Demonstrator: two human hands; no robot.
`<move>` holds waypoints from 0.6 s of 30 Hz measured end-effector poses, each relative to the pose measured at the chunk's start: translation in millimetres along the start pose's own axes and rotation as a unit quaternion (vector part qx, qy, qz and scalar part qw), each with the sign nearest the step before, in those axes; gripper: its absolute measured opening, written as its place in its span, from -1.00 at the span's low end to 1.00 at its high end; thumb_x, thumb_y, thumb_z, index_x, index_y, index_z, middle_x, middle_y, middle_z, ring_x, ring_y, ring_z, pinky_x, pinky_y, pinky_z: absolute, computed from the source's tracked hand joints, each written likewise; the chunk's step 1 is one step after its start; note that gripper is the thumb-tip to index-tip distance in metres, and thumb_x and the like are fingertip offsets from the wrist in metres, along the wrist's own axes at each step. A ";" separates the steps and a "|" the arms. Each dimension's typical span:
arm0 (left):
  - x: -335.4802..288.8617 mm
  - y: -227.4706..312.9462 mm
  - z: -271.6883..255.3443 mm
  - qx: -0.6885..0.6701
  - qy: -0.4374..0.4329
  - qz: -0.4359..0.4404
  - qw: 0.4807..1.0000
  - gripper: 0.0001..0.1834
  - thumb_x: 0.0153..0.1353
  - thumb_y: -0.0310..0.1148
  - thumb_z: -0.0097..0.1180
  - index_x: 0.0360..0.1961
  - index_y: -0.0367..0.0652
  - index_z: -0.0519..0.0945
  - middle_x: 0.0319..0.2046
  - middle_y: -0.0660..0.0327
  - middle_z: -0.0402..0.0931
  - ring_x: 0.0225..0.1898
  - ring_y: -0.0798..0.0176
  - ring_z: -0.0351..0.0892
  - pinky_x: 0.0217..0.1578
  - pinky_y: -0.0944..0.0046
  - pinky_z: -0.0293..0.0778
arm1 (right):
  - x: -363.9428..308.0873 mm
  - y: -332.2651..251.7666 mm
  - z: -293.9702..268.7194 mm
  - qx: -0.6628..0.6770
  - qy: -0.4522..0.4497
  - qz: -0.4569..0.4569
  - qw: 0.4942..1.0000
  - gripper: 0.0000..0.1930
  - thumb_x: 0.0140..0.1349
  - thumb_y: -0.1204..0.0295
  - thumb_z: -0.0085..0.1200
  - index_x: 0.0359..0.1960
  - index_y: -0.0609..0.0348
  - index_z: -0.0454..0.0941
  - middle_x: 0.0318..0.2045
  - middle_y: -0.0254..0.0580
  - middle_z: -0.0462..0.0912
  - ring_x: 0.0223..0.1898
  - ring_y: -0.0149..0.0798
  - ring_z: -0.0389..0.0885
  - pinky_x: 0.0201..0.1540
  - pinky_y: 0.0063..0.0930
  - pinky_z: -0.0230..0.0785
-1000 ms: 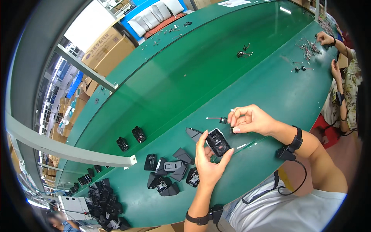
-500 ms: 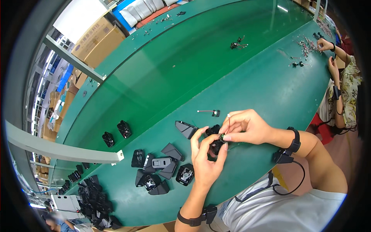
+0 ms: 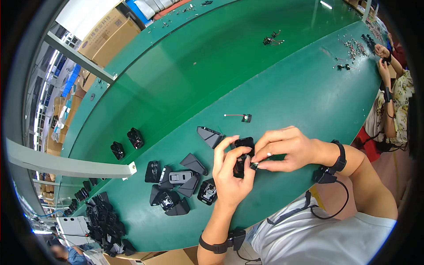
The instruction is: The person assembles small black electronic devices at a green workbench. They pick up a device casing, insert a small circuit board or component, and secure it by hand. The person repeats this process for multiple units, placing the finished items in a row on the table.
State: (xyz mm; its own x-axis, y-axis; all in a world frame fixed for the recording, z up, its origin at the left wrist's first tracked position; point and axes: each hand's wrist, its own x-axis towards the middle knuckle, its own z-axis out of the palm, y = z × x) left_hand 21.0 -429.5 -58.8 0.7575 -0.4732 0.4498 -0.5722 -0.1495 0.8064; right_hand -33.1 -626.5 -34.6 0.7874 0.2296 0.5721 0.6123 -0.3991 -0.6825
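Observation:
My left hand (image 3: 230,179) is wrapped round a black plastic housing (image 3: 245,143) with an open cavity, held just above the green bench. My right hand (image 3: 287,150) presses thumb and fingers together on a small circuit board (image 3: 254,165) at the housing's near edge. A small white connector (image 3: 269,154) shows between the right fingers; most of its wire is hidden by them. Beyond my hands lies another small board (image 3: 246,118) with a red wire. Left of it, next to my left fingertips, rests a dark wedge-shaped cover (image 3: 210,136).
Several black housings and covers (image 3: 180,177) lie left of my hands, with a heap of black parts (image 3: 105,225) farther left. Two housings (image 3: 135,138) stand on the lighter green belt (image 3: 176,84). A grey metal bar (image 3: 88,170) juts in from the left. A co-worker's hands (image 3: 383,57) are at the far right.
My right fingers have closed in lower beside the housing, and the wire that stood upright above them has dropped down among them. The housing in my left hand has turned slightly.

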 end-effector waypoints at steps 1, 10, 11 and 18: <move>0.4 -0.3 0.7 -0.004 0.002 -0.004 1.000 -0.72 0.01 -0.64 0.22 -0.19 -0.23 0.65 0.09 -0.06 0.47 -0.13 0.07 0.66 -0.22 0.23 0.59 | -0.5 1.0 -0.8 -0.022 0.004 -0.012 1.000 -0.89 0.11 0.54 0.37 -0.32 0.21 0.73 -0.28 -0.21 0.68 -0.37 -0.28 0.71 -0.36 -0.47 0.58; 2.2 7.8 -1.9 -0.040 -0.050 0.000 0.998 -0.37 -0.02 -0.67 0.32 0.16 -0.29 0.47 0.28 -0.07 0.16 0.19 0.02 0.49 0.03 0.16 0.64 | -0.1 3.5 0.2 -0.020 0.110 0.035 0.993 -0.88 0.06 0.53 0.41 -0.37 0.22 0.71 -0.38 -0.20 0.68 -0.47 -0.31 0.64 -0.46 -0.50 0.51; 1.8 6.7 -1.2 -0.029 -0.050 0.009 0.998 -0.33 -0.04 -0.67 0.36 0.17 -0.30 0.45 0.27 -0.07 0.18 0.18 0.02 0.50 0.02 0.16 0.65 | -0.1 1.9 -0.2 -0.028 0.112 0.036 0.993 -0.88 0.06 0.53 0.41 -0.38 0.22 0.70 -0.39 -0.20 0.68 -0.48 -0.30 0.63 -0.47 -0.49 0.50; -1.5 3.3 -0.6 0.009 0.004 0.000 1.000 -0.17 -0.13 -0.55 0.52 0.23 -0.28 0.41 0.18 -0.02 0.40 0.04 0.13 0.58 -0.24 0.32 0.58 | -1.9 -3.1 5.5 -0.117 0.102 0.001 0.988 -0.85 0.02 0.49 0.41 -0.45 0.16 0.63 -0.44 -0.25 0.65 -0.49 -0.26 0.64 -0.49 -0.44 0.48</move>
State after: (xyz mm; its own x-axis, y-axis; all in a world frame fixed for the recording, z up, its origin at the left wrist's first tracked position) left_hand 18.2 -428.7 -56.6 0.7600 -0.4662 0.4528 -0.5775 -0.1649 0.7995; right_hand -36.1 -620.8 -36.1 0.7428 0.0547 0.6673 0.5595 -0.5983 -0.5736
